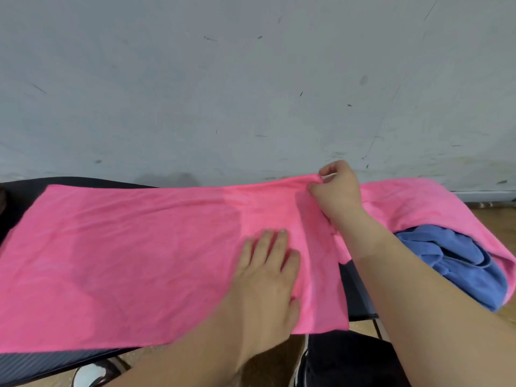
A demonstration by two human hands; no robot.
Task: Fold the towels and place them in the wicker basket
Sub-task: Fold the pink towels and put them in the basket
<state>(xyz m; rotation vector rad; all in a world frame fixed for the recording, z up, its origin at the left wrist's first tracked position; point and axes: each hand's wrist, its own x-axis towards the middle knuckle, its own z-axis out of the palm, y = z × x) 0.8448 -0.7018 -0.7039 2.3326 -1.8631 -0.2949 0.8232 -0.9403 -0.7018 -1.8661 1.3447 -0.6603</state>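
Note:
A large pink towel (134, 247) lies spread across a dark table (42, 361), reaching from the left edge to the far right. My left hand (268, 272) rests flat on the towel near its middle, fingers apart. My right hand (336, 188) pinches the towel's far edge between thumb and fingers, lifting a small fold. A crumpled blue towel (460, 263) lies at the right, partly wrapped by the pink towel's right end. No wicker basket is in view.
A grey scuffed wall (251, 79) stands right behind the table. Wooden floor (497, 219) shows at the right and below the table. My dark trouser leg (349, 361) and a shoe (92, 372) are under the near edge.

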